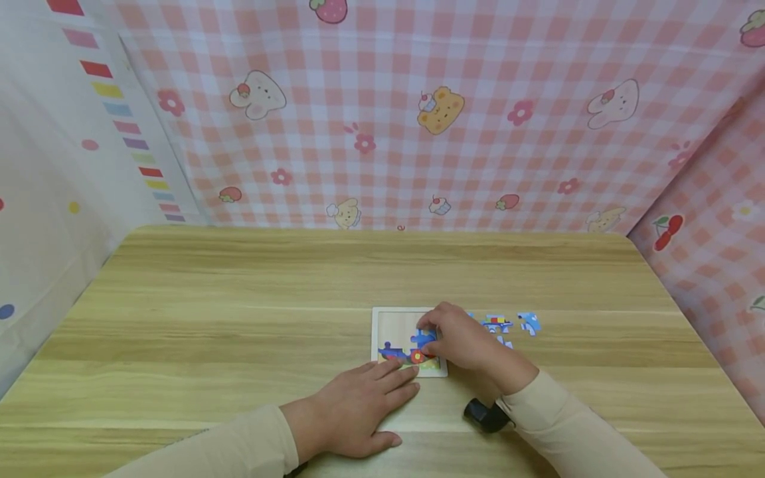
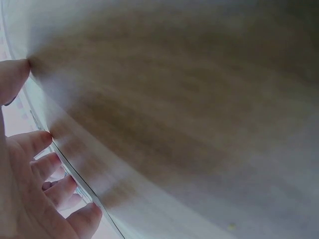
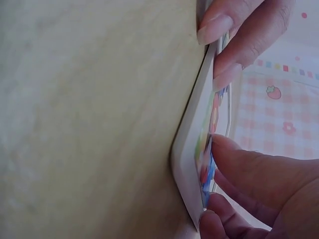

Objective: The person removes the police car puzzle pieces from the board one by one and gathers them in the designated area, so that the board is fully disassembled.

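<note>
A small jigsaw tray [image 1: 374, 335] with a pale border lies on the table, with joined pieces [image 1: 394, 354] along its lower part. My left hand [image 1: 361, 408] lies flat, its extended fingertips resting on the tray's near edge; the left wrist view shows these fingers [image 2: 62, 191] along the edge. Over the tray's right side, my right hand [image 1: 466, 340] pinches a blue puzzle piece [image 1: 423, 337] between thumb and fingers. The right wrist view has the thumb [image 3: 239, 164] against the picture side, with other fingers curled by the border. Part of the piece is hidden by the hand.
Several loose puzzle pieces [image 1: 528, 323] lie right of the tray, some partly behind my right hand. A black device [image 1: 487, 415] sits under my right wrist. The wooden table [image 1: 239, 285] reaches back to a pink checked cloth [image 1: 382, 133].
</note>
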Available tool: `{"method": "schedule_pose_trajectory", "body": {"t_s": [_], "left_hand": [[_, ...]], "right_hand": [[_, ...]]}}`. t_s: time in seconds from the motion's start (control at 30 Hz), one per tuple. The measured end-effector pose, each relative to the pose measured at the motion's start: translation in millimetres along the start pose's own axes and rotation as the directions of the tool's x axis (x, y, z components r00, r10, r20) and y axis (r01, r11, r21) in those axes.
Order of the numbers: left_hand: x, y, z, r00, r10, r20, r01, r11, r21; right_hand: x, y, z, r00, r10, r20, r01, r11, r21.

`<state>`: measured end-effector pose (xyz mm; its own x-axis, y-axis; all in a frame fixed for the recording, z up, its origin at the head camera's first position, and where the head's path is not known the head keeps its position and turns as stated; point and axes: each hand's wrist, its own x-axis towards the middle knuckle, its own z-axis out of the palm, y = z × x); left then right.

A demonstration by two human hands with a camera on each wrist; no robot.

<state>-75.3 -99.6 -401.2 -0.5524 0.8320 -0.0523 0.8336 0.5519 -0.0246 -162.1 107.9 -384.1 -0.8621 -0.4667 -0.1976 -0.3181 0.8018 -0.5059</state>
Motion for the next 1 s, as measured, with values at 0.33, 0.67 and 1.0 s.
{"method": "schedule_pose_trajectory", "body": {"t_s": [0.33, 0.67, 1.0], "left_hand": [[-0.3, 0.2, 0.0, 1.0, -0.002, 0.002, 0.002, 1.0, -0.007], [-0.2, 0.1, -0.2, 1.0, -0.003, 0.012, 0.003, 1.0, -0.015], [-0.1, -0.7, 0.1, 1.0, 0.003, -0.003, -0.003, 1.0, 0.0]], "right_hand": [[-2.4, -0.2, 0.6, 1.0, -0.009, -0.021, 0.01, 0.999, 0.034], [-2.3, -0.4, -0.2, 1.0, 0.001, -0.022, 0.002, 0.991, 0.137], [-0.5, 2.3, -0.3, 1.0, -0.003, 0.014, 0.001, 0.983, 0.186]]}}
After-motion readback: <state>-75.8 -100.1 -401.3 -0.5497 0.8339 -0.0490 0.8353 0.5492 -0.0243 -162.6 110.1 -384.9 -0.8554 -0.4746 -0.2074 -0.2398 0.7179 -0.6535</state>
